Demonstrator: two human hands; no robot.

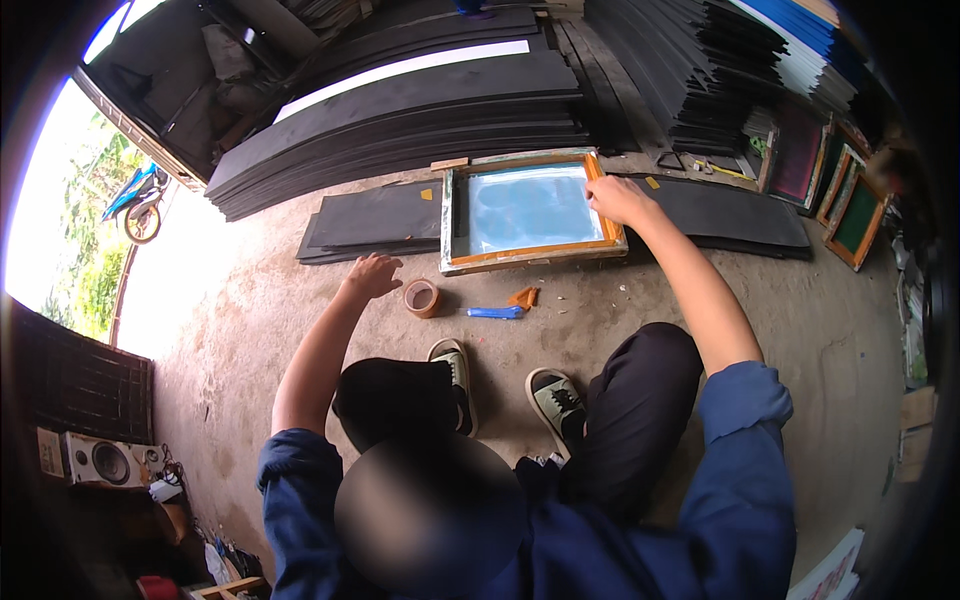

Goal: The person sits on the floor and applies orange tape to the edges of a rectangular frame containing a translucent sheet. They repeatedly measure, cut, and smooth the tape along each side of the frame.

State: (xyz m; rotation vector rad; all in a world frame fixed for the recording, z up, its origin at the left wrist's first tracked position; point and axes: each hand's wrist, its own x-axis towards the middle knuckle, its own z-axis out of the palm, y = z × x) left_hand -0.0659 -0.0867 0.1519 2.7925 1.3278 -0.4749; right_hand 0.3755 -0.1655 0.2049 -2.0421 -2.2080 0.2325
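A wooden screen-printing frame with pale blue mesh and brown tape along its inner edges lies in front of me, propped on dark flat sheets. My right hand is at the frame's right inner edge, its fingers curled closed against the tape and mesh; whatever is between them is hidden. Over the floor to the left, my left hand hangs with its fingers apart and holds nothing. Beside it stands a roll of brown tape. A blue utility knife and a crumpled piece of brown tape lie on the concrete nearby.
Long stacks of black foam sheets fill the back, with another tall stack at the right. Several more framed screens lean at the far right. A speaker sits at the lower left, and a blue motorbike stands outside.
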